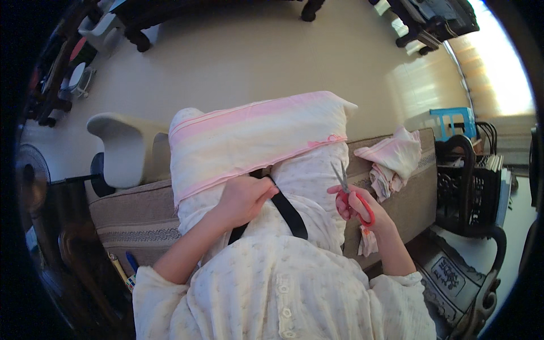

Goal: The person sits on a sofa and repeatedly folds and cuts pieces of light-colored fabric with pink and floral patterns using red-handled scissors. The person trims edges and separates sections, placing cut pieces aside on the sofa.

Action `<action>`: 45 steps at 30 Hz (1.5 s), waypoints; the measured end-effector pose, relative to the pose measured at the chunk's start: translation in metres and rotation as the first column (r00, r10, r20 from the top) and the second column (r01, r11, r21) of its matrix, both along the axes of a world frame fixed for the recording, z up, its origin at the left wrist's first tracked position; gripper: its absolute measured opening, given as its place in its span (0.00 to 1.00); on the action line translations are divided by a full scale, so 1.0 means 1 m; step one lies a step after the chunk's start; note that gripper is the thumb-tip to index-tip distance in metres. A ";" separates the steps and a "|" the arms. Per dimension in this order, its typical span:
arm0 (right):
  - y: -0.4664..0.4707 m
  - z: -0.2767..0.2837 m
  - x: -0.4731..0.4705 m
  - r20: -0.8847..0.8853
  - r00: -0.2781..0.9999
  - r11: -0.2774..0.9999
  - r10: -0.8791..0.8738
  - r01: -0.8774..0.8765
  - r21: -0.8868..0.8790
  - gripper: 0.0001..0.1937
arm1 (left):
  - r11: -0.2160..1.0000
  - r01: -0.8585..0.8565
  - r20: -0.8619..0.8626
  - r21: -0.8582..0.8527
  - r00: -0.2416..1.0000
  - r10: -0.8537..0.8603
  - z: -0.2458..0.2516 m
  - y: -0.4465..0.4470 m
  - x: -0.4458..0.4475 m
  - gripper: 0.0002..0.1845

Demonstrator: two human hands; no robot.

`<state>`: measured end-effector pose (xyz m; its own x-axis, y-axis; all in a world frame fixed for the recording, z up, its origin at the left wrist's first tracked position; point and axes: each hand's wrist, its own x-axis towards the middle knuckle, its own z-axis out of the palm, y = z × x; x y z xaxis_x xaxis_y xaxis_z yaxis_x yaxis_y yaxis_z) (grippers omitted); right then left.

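My right hand (pixel 355 204) grips a pair of scissors (pixel 345 182) with red handles, its blades pointing away from me and slightly parted. Over my lap, my left hand (pixel 246 197) is closed in a pinch. A tiny thin shiny item (pixel 275 186) shows at its fingertips, too small to identify. Just beneath that hand runs a black strap (pixel 291 214), partly hidden by it. Across my knees lies a pink, white and cream striped cloth (pixel 259 136), its near edge close to the left hand. A small pink loop (pixel 335 138) shows at the cloth's right edge.
I sit on a brown upholstered bench (pixel 136 212). Crumpled striped cloth (pixel 393 157) lies to my right. A white plastic stool (pixel 127 148) stands left, near a fan (pixel 34 165). Carved dark wooden armrests (pixel 463 182) and a blue plastic stool (pixel 457 121) are at right.
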<state>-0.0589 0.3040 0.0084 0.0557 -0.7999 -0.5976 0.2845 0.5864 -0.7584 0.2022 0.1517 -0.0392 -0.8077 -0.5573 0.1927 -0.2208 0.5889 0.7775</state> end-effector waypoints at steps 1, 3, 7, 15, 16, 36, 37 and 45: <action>0.005 -0.002 -0.003 0.076 0.997 1.000 0.025 -0.024 -0.008 0.30 | 1.000 0.006 -0.061 0.021 0.998 -0.005 0.009 0.001 0.007 0.06; 0.008 -0.010 -0.007 0.195 0.979 0.998 0.058 -0.060 0.000 0.35 | 0.999 -0.012 -0.152 0.041 0.988 0.018 0.024 0.003 0.018 0.06; -0.009 -0.028 -0.018 0.296 0.955 0.999 -0.016 0.004 0.042 0.37 | 0.999 -0.045 -0.287 0.012 0.957 0.047 0.044 0.005 0.032 0.05; -0.054 -0.041 -0.019 0.386 0.903 0.982 -0.191 0.171 0.084 0.34 | 0.764 -0.603 -0.605 0.230 0.526 0.598 0.074 -0.012 0.173 0.13; -0.057 -0.042 -0.015 0.371 0.911 0.984 -0.178 0.170 0.055 0.34 | 0.633 -0.624 -0.649 0.458 0.251 0.718 0.081 -0.013 0.199 0.14; -0.172 -0.013 0.225 0.124 0.389 0.402 0.913 -0.910 -0.099 0.39 | 0.369 -0.264 -0.395 0.891 -0.052 0.917 0.093 0.020 0.358 0.17; -0.177 -0.016 0.238 0.145 0.369 0.382 0.918 -0.921 -0.076 0.40 | 0.365 -0.283 -0.399 0.887 -0.069 0.914 0.095 0.022 0.358 0.17; -0.186 -0.046 0.290 0.296 0.479 0.492 0.827 -0.870 0.036 0.41 | 0.356 -0.271 -0.392 0.894 -0.091 0.915 0.094 0.042 0.366 0.18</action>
